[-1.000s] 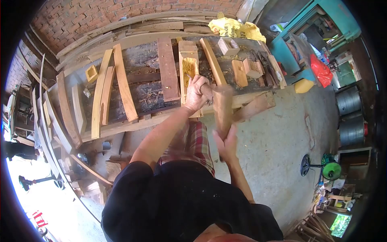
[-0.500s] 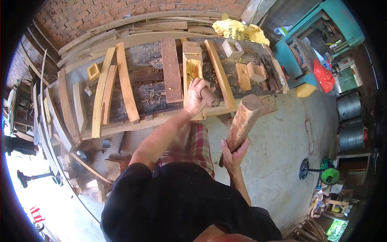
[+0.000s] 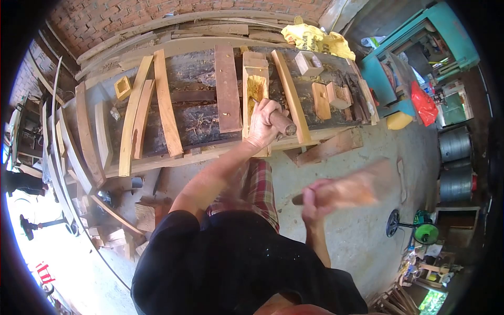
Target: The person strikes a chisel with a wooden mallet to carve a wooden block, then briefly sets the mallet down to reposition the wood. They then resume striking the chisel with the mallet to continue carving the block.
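Observation:
My left hand is wrapped round the thick wooden handle of a chisel, which tilts toward my right. The chisel's metal end reaches into a rough yellow hollow in a wooden block on the workbench; its tip is hard to make out. Out to the right of the bench, above the floor, my right hand grips a wooden mallet by its handle. The mallet is smeared by motion, its heavy head pointing right, apart from the chisel.
Curved wooden slats and a brown plank lie left of the block. A long strip and small hollowed blocks lie to its right. A yellow sack sits behind; a green fan stands at right.
The mallet has swung away from the chisel, down and to the right, tipping from nearly upright to nearly level. My left hand stays on the chisel; the view has shifted slightly.

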Available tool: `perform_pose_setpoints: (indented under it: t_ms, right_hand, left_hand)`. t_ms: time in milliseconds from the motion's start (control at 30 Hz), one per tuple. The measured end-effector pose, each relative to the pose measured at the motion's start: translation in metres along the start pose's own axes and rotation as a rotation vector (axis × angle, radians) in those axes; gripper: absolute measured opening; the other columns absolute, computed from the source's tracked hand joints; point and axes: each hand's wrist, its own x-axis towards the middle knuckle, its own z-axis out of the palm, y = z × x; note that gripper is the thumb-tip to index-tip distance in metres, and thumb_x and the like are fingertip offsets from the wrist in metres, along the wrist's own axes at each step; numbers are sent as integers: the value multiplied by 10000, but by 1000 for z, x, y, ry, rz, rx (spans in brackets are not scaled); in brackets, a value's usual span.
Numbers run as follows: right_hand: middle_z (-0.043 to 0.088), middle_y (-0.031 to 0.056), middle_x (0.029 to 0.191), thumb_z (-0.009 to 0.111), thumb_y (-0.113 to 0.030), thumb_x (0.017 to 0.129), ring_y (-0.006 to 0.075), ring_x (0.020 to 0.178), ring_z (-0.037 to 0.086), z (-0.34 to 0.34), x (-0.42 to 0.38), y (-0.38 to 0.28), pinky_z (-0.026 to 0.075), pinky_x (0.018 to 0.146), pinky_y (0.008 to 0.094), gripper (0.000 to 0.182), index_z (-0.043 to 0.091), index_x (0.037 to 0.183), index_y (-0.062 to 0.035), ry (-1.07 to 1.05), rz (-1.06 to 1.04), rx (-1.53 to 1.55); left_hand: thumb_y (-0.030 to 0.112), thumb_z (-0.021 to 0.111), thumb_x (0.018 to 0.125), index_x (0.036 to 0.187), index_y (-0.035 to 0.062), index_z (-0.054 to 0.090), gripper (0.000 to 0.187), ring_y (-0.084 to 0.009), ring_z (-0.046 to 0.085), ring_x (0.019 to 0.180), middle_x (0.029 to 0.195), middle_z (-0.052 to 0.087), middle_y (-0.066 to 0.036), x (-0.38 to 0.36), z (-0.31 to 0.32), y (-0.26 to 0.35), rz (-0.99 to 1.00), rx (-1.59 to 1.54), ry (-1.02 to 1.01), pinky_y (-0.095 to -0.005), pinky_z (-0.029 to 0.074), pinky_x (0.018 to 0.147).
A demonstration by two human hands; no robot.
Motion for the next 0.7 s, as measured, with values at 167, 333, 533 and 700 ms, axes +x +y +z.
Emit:
perform_pose_setpoints:
  t_ms: [167, 333, 533, 700]
  right_hand:
    - [555, 68, 808, 681, -55, 835, 136, 681, 556, 26, 3, 8, 495, 664, 363, 409, 422, 1151, -26, -75, 596, 179]
    - [596, 74, 760, 678, -174, 869, 182, 663, 564, 1, 0, 0, 506, 678, 368, 354, 472, 1098, 0, 192, 191, 304]
    - [644, 120, 915, 747, -161, 816, 287, 860, 633, 33, -3, 7, 483, 867, 397, 512, 457, 1187, 42, -154, 717, 197]
    - [592, 81, 835, 722, -114, 817, 197, 773, 584, 15, -24, 7, 484, 730, 347, 393, 484, 1107, 4, 124, 388, 386]
  left_hand:
    - [135, 764, 770, 924, 114, 572, 247, -348, 527, 887, 901, 545, -105, -15, 12, -20, 118, -43, -34, -435, 394, 830]
    - [80, 780, 760, 893, 101, 548, 268, -322, 524, 851, 874, 531, -88, -20, 9, -25, 196, 29, -22, -413, 418, 775]
    - [96, 782, 756, 883, 114, 576, 243, -318, 526, 857, 882, 545, -91, -34, 9, -37, 173, 113, -57, -406, 424, 771]
    - [202, 772, 773, 910, 180, 609, 214, -284, 571, 924, 919, 583, -45, -34, 13, -53, 136, 138, -81, -394, 375, 806]
